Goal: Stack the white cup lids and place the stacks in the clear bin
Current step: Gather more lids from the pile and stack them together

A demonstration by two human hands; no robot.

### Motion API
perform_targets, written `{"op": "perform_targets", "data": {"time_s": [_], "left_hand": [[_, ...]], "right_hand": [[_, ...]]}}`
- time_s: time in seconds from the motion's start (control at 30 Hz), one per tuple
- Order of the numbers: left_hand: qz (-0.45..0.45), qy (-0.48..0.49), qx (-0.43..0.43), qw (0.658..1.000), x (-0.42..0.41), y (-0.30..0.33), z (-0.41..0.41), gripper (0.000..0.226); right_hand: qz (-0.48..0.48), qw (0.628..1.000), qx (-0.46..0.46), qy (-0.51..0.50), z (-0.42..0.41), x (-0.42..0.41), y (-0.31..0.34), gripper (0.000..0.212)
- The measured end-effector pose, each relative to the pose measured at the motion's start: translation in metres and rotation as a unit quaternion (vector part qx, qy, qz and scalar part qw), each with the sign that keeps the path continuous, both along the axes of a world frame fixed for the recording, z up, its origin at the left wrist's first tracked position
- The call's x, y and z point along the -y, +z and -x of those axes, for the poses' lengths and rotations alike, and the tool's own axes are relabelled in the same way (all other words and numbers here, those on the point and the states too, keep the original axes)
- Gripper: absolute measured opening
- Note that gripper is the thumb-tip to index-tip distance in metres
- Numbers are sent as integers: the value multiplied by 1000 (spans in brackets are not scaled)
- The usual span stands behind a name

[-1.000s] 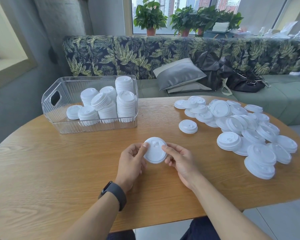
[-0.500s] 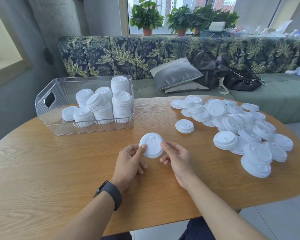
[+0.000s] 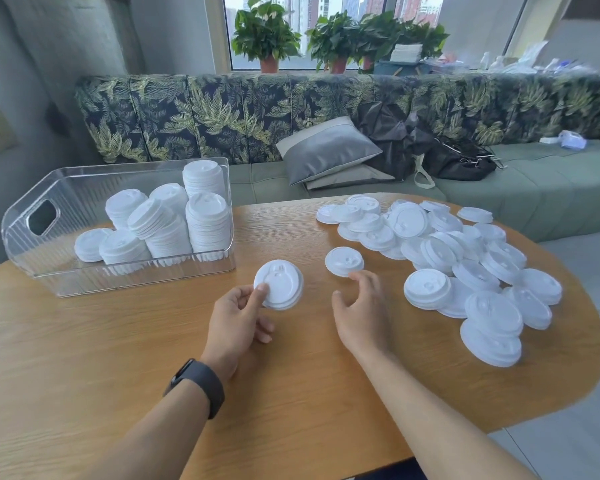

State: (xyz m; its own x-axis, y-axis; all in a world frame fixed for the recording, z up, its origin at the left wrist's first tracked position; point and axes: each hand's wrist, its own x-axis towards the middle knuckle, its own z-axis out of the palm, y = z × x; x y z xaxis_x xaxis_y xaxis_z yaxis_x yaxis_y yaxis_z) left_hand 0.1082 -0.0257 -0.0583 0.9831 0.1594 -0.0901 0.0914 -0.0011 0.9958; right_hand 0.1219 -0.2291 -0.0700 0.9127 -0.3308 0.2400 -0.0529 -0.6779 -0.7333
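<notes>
My left hand (image 3: 238, 320) pinches a short stack of white lids (image 3: 280, 284) by its left rim, just above the table's middle. My right hand (image 3: 361, 306) hovers empty with loosely curled fingers, fingertips close to a lone white lid (image 3: 343, 260) lying flat on the wood. A wide pile of loose lids (image 3: 458, 258) spreads over the right side of the table. The clear bin (image 3: 42, 251) stands at the back left and holds several lid stacks (image 3: 207, 220), one leaning.
The oval wooden table (image 3: 118, 358) curves away at the right edge. Behind it runs a leaf-patterned sofa with a grey cushion (image 3: 326, 150) and black bags (image 3: 458, 161). Potted plants (image 3: 264, 32) line the windowsill.
My right hand has let go of the lid stack and moved right toward the lone lid. The left hand alone holds the stack now.
</notes>
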Motion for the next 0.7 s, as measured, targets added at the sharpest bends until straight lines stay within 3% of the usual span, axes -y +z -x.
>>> {"op": "perform_targets", "data": {"time_s": [0.4, 0.6, 0.7], "left_hand": [[-31, -23, 11, 999, 11, -3, -49, 39], [-29, -27, 17, 999, 13, -4, -56, 35], [-20, -17, 25, 999, 13, -3, -53, 30]], "right_hand": [[92, 991, -65, -68, -62, 8, -7, 84], [113, 988, -71, -79, -73, 9, -8, 80], [63, 995, -28, -71, -68, 9, -7, 75]]}}
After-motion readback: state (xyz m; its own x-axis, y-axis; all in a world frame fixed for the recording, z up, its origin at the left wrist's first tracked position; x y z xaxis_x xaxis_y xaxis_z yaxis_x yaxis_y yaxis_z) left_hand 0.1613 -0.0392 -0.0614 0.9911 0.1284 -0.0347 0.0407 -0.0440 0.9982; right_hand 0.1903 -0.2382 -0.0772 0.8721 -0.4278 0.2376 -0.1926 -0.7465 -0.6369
